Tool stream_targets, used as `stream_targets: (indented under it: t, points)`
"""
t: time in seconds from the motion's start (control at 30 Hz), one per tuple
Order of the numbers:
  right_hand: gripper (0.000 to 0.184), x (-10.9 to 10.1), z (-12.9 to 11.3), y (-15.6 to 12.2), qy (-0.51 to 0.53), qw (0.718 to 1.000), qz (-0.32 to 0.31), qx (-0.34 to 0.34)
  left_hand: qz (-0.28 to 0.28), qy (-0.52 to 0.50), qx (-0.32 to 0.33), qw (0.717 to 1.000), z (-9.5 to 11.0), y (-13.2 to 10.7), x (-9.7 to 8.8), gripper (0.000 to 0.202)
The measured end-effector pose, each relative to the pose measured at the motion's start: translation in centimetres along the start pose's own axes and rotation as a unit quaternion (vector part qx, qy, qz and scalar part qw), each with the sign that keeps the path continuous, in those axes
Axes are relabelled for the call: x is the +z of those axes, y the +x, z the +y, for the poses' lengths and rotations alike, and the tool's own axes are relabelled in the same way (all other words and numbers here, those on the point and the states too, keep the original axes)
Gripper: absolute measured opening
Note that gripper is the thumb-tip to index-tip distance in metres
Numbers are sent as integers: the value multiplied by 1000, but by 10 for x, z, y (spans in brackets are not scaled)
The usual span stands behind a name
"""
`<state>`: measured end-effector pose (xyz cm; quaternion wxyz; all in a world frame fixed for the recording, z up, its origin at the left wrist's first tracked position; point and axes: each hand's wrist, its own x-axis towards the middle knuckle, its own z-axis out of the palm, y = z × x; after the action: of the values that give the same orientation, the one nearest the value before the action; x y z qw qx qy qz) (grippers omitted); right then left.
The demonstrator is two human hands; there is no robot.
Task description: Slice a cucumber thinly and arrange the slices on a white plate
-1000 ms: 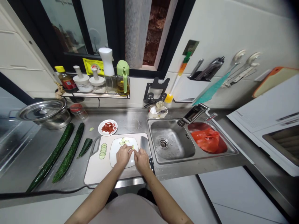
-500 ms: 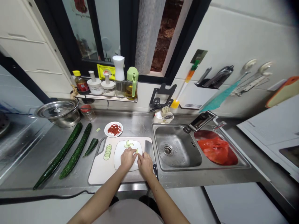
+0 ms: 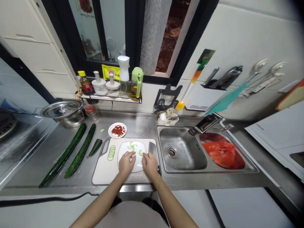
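Note:
A white plate point(image 3: 132, 151) lies on a pale cutting board point(image 3: 102, 173) at the counter's front edge. A few cucumber slices point(image 3: 133, 146) sit at the plate's far rim. My left hand point(image 3: 125, 162) rests on the plate's near half, fingers spread flat and holding nothing. My right hand point(image 3: 149, 163) is at the plate's right edge, its fingertips pinched on one cucumber slice point(image 3: 140, 153). A row of cut slices point(image 3: 110, 153) lies on the board left of the plate. A cleaver point(image 3: 153, 149) lies on the board just right of my right hand.
Two long cucumbers point(image 3: 65, 153) and a cucumber end point(image 3: 95, 147) lie left of the board. A small dish of chopped red chilli point(image 3: 117, 130) sits behind it. A lidded steel pot point(image 3: 63, 112) stands far left. The sink point(image 3: 181, 153) with a red bag point(image 3: 222, 152) is right.
My hands were together over one slice at the plate's right side; they have drawn apart, the left resting on the plate. The camera view has shifted slightly left.

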<state>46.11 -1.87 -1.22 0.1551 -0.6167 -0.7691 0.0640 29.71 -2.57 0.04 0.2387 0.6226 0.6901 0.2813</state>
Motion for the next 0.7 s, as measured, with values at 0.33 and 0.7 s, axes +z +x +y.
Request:
stream_targets:
  t: [0.33, 0.7]
  points:
    - [33, -1, -1, 5, -29, 999, -31, -34, 83, -2, -99, 992, -49, -35, -44, 26]
    - [32, -1, -1, 7, 1, 999, 12, -37, 99, 99, -244, 960, -77, -23, -76, 33]
